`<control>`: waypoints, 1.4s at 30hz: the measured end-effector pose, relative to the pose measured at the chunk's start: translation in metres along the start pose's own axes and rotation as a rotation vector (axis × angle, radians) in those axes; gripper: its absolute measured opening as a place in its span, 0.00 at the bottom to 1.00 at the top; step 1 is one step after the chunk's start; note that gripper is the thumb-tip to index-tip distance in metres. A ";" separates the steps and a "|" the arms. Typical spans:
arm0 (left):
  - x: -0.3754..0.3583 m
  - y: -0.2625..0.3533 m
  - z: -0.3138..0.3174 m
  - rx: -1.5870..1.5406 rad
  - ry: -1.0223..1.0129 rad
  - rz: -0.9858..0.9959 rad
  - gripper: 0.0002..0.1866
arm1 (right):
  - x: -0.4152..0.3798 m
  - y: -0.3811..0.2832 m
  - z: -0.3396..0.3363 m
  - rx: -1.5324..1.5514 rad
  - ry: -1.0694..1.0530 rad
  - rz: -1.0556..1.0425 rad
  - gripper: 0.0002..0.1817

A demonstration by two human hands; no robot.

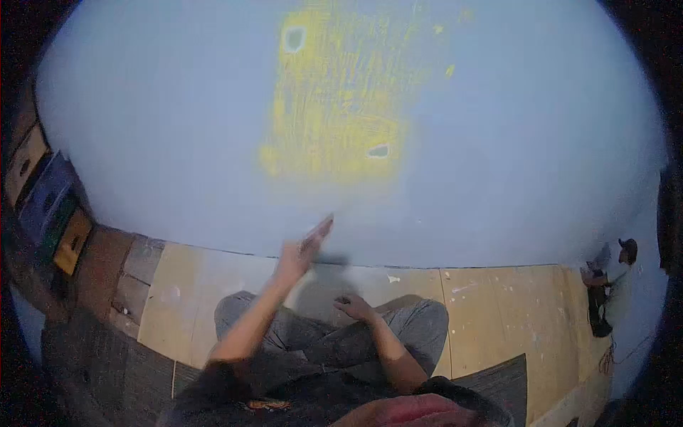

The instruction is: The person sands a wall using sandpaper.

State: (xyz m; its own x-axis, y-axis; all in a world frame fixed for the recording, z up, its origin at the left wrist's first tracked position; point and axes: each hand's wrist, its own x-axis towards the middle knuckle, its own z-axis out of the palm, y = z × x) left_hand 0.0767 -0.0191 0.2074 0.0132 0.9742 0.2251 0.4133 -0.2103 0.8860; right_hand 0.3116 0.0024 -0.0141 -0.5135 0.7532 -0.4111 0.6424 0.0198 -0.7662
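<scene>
In front of me is a pale blue-grey wall (178,142) with a yellow brushed patch (341,92) that holds two small grey-green spots. My left hand (304,250) is raised near the wall's lower part, below the yellow patch. It looks closed around something thin, blurred and too small to name. Over my crossed legs (334,345), my right hand (353,307) hangs with loosely bent fingers, partly apart, and nothing visible in it.
Light wooden boards (512,306) cover the floor along the wall's foot, with dark mats (491,384) nearer me. Coloured boxes with holes (72,240) stand at the left. Another person (620,288) is at the far right, near a thin cable (606,358).
</scene>
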 end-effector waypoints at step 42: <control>0.160 -0.029 0.087 0.896 0.613 0.458 0.35 | -0.055 -0.045 0.000 -0.345 -0.001 -0.263 0.31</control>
State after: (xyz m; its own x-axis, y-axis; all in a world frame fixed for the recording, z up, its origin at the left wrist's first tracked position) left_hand 0.1461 0.1496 0.1825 -0.0121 0.5690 0.8222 0.9791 -0.1603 0.1253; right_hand 0.3107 -0.0398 0.0423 -0.6856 0.6926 -0.2241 0.6418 0.4298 -0.6351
